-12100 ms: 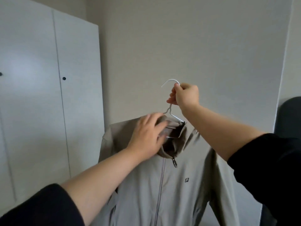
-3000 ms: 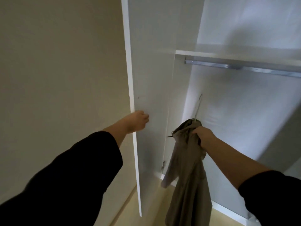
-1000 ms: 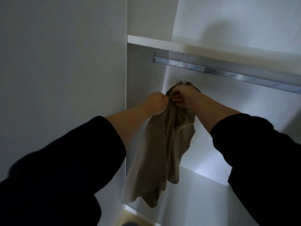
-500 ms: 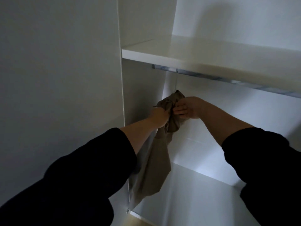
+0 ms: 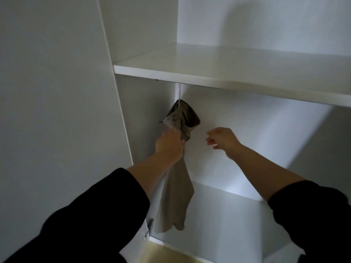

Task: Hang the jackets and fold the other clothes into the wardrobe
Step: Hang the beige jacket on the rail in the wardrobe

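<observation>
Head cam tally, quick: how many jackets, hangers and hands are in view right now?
Jackets: 1, the beige jacket, gripped by the left hand.
Hangers: 1, the white hanger, its hook hidden behind the shelf.
Hands: 2, with the right hand holding nothing.
Total: 4.

Open bay right of jacket (image 5: 175,196)

Matt, creased beige cloth jacket (image 5: 176,196). Thin smooth white wire hanger (image 5: 179,93). Smooth white wardrobe shelf board (image 5: 228,73) with a faint sheen. Small shiny metal hinge (image 5: 150,223).
</observation>
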`<move>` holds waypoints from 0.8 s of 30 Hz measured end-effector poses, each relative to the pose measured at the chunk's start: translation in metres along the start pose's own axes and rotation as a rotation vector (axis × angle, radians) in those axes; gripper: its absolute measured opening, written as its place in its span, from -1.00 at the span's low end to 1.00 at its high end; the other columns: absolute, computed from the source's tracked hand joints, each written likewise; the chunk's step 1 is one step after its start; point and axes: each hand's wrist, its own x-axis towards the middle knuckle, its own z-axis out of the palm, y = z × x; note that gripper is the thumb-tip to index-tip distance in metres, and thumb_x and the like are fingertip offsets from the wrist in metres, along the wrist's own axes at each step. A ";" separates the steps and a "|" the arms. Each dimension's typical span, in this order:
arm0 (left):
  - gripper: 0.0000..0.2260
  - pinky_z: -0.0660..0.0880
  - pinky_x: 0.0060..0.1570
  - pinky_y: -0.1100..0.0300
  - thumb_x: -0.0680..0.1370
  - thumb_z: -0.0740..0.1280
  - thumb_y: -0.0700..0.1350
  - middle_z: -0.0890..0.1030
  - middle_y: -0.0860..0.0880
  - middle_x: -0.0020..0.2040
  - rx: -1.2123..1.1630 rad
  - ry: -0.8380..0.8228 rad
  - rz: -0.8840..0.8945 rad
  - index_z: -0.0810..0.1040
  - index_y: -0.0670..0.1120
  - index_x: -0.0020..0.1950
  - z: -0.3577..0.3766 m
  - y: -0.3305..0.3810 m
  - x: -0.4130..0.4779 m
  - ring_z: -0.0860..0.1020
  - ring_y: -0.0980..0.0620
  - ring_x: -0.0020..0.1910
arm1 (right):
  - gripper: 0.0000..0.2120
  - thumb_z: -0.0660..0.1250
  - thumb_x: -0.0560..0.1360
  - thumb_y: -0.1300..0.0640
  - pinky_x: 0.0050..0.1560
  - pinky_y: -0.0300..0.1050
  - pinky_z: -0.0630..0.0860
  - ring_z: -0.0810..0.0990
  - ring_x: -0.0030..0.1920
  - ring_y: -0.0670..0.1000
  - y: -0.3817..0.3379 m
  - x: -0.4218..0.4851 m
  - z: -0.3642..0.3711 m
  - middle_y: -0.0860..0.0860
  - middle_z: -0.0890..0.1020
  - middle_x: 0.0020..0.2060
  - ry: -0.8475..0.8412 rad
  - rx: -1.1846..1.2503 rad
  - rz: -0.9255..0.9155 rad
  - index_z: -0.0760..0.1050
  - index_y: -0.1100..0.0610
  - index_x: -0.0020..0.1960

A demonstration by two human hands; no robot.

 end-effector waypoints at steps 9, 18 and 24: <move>-0.41 0.05 0.47 -0.12 0.63 0.02 0.14 -0.06 -0.13 0.58 0.284 0.151 0.409 -0.10 -0.06 0.57 -0.026 0.067 -0.076 -0.05 -0.15 0.54 | -0.66 0.29 0.53 0.19 0.13 -0.25 0.32 0.45 0.26 0.06 0.029 -0.111 -0.056 0.09 0.47 0.27 0.292 -0.423 -0.415 0.43 0.17 0.30; -0.40 -0.13 0.46 -0.14 0.62 -0.05 0.20 -0.19 -0.10 0.57 0.193 0.265 0.617 -0.19 0.00 0.57 -0.063 0.113 -0.201 -0.16 -0.15 0.54 | -0.53 0.29 0.53 0.13 0.35 -0.04 0.27 0.33 0.38 0.12 0.044 -0.289 -0.082 0.11 0.34 0.40 0.607 -0.757 -0.330 0.31 0.18 0.40; -0.38 -0.15 0.46 -0.12 0.61 0.02 0.23 -0.13 -0.09 0.58 0.138 0.295 0.801 -0.13 0.02 0.57 -0.074 0.113 -0.325 -0.12 -0.14 0.55 | -0.47 0.26 0.54 0.11 0.48 0.06 0.14 0.22 0.46 0.16 0.071 -0.437 -0.057 0.13 0.28 0.46 0.738 -0.890 -0.174 0.23 0.16 0.47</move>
